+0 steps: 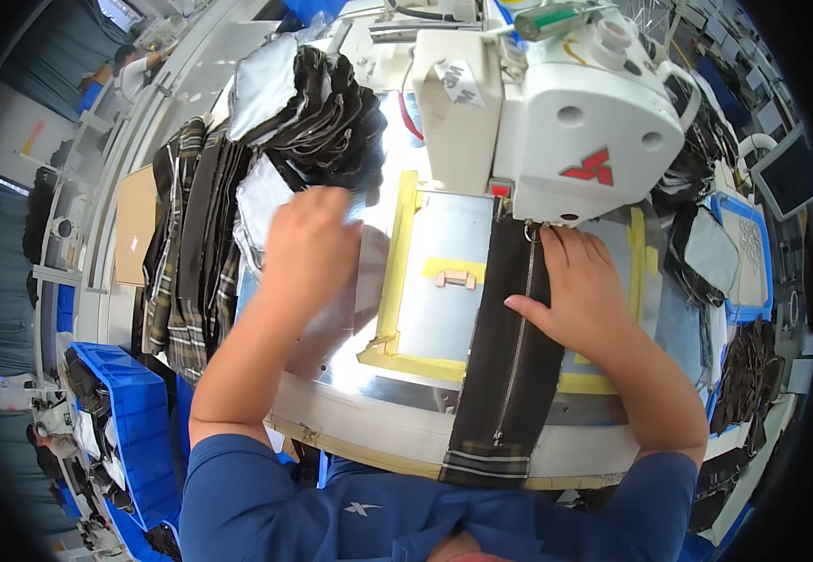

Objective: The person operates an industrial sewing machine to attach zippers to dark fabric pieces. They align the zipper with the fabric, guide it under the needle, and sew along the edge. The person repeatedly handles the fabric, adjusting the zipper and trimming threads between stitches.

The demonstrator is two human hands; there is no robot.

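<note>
A black fabric strip with a metal zipper [516, 365] runs from under the head of a white sewing machine [593, 122] down over the front edge of the worktable. My right hand [579, 290] lies on the strip's upper right side, fingers stretched toward the needle area and thumb apart. Off to the left, my left hand [311, 245] is smeared by motion, so its fingers cannot be read. It is nearest to a stack of dark fabric pieces with pale backing [331, 117]; whether it touches them is unclear.
Yellow tape [397, 272] frames the metal plate beside the strip. Plaid and black fabric strips [186, 272] hang at the left, above a blue crate [130, 431]. A blue tray [748, 253] and more dark pieces [748, 375] stand at the right. People work farther off at the left.
</note>
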